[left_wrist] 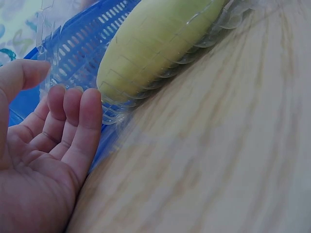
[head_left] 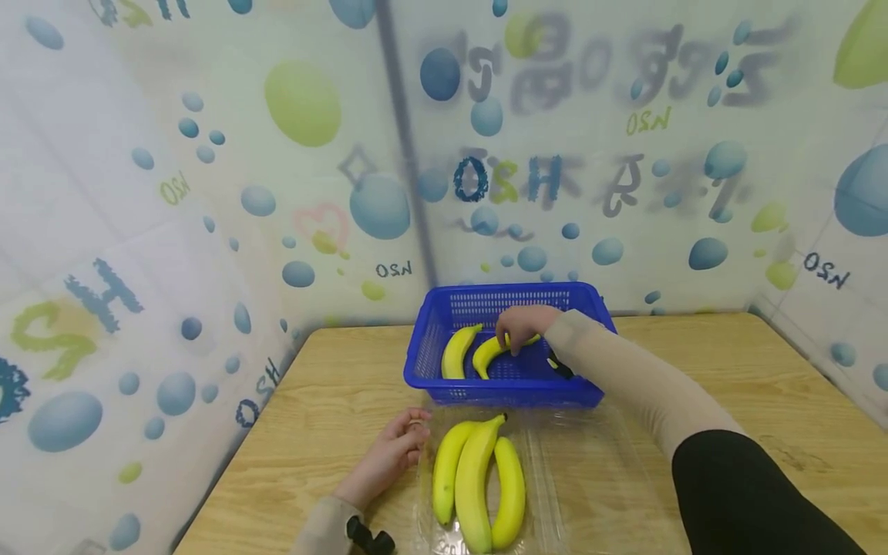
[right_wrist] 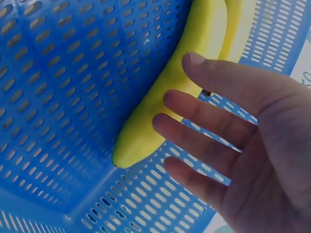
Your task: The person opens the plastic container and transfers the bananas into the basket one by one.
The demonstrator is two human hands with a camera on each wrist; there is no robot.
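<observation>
R hand's (head_left: pixel 525 327) hovering at curved yellow banana (head_left: pixel 488 355) in blue perforated plastic basket (head_left: pixel 513 394), ctr; L hand's (head_left: pixel 391 455) resting by clear plastic box (head_left: pixel 548 489); both grips apart. Prob. picking; next is needing pinch.

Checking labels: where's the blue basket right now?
Head view: just right of centre, the blue basket sits at the far side of the table, directly beyond the clear box holding three bananas.

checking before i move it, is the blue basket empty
Not empty: the head view shows two bananas lying in the blue basket.
</observation>
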